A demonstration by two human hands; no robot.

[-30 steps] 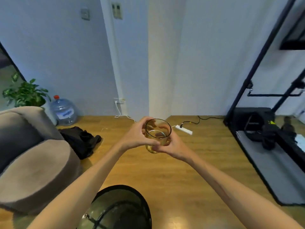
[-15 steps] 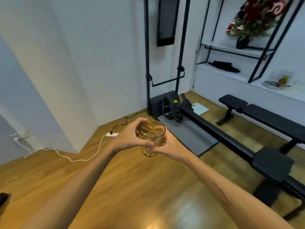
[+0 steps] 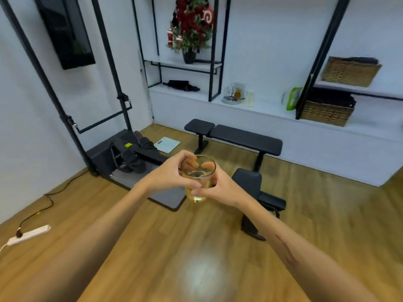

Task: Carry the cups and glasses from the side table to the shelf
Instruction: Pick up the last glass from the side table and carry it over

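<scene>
A clear drinking glass [image 3: 198, 171] is held upright in front of me at chest height, above the wooden floor. My left hand [image 3: 170, 173] wraps its left side and my right hand [image 3: 220, 184] wraps its right side, fingers curled around the wall. Ahead along the far wall runs a long white shelf [image 3: 268, 110] in a black metal frame. A glass jar, a plate and a pale cup [image 3: 249, 98] stand on that shelf.
A black workout bench [image 3: 237, 138] stands between me and the shelf. A rowing machine [image 3: 130, 153] on a grey mat lies at the left. A white power strip [image 3: 28, 234] and cable lie on the floor. Wicker baskets [image 3: 327, 112] and a decorated plant [image 3: 192, 27] sit on the shelving.
My view has swung right from the wall corner to the shelf wall. The glass stays held in both hands in front of me.
</scene>
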